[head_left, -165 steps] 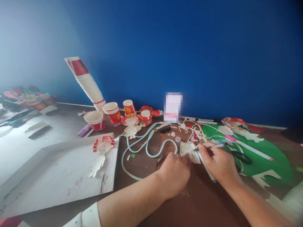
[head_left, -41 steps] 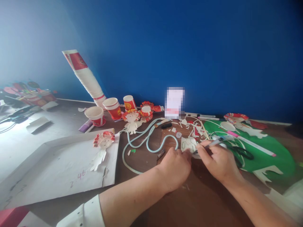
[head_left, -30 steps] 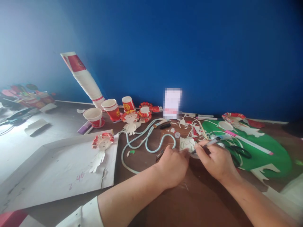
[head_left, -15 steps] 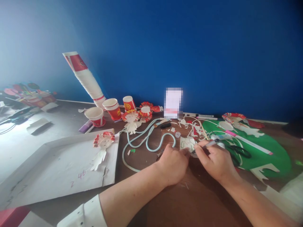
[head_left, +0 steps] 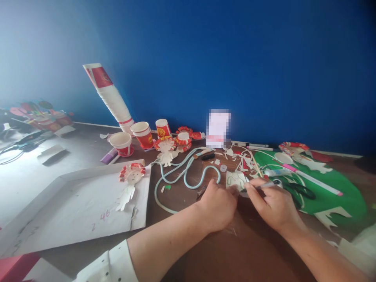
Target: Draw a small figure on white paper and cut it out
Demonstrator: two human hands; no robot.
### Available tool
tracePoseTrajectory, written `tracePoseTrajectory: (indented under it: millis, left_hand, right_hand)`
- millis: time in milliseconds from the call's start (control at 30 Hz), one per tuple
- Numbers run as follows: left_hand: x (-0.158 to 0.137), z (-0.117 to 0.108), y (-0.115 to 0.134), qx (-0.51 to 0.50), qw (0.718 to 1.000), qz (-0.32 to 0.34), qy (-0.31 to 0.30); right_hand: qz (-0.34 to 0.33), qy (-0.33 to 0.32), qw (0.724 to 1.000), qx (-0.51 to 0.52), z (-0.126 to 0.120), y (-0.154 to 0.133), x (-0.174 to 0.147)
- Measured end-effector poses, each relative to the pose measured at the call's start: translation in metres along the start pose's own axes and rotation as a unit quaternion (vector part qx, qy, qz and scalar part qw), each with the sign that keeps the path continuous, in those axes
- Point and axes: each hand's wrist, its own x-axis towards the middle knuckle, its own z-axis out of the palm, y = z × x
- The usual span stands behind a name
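Observation:
A small white piece of paper [head_left: 235, 179] with green drawn lines lies on the brown table. My left hand [head_left: 219, 205] is closed, its fingertips pressed on the paper's near edge and holding it. In my right hand [head_left: 273, 205] a grey-barrelled marker [head_left: 264, 185] is gripped, its dark tip down at the paper's right part. My curled right fingers sit beside the sheet. Just beyond the paper are white and red paper scraps [head_left: 245, 162] and a small clear cap [head_left: 223, 168].
Behind my left hand a pale blue cord [head_left: 188, 184] loops. At left lies a white tray [head_left: 85, 207] with a paper-cup figure [head_left: 133, 174]. Red paper cups [head_left: 121, 144] stand near the blue wall. On the green sheet [head_left: 349, 196] are black scissors [head_left: 302, 190] and a pink-capped marker [head_left: 313, 179].
The view has shifted slightly, so everything sits a little further right. The marker in my right hand lies flatter, its tip now showing at the paper. My left hand keeps its hold.

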Motion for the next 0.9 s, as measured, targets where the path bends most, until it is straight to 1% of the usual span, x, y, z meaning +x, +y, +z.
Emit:
tracePoseTrajectory:
  millis: [133, 267, 433, 533, 633, 767, 900]
  left_hand:
    - [-0.001, -0.003, 0.000, 0.005, 1.000, -0.002, -0.001]
    - [-0.002, -0.006, 0.001, 0.001, 1.000, -0.003, -0.005]
    - [-0.003, -0.010, 0.001, 0.001, 1.000, 0.006, -0.017]
    - [-0.003, -0.011, 0.001, 0.000, 1.000, 0.009, -0.026]
    - [-0.003, -0.010, 0.001, 0.004, 1.000, 0.010, -0.020]
    - [-0.003, -0.010, 0.001, 0.003, 1.000, 0.014, -0.009]
    - [-0.003, -0.010, 0.001, 0.005, 1.000, 0.009, -0.017]
  right_hand:
    - [0.016, -0.014, 1.000, 0.016, -0.004, -0.002, -0.002]
    - [0.029, -0.013, 0.999, 0.036, -0.009, -0.002, -0.007]
    - [0.043, 0.018, 0.998, 0.051, -0.010, -0.004, -0.022]
    - [0.036, 0.035, 0.997, 0.058, -0.008, -0.005, -0.031]
    - [0.030, 0.051, 0.996, 0.068, -0.006, -0.005, -0.036]
    - [0.040, 0.049, 0.996, 0.069, -0.006, -0.006, -0.035]
    - [0.052, 0.047, 0.996, 0.063, -0.006, -0.006, -0.034]
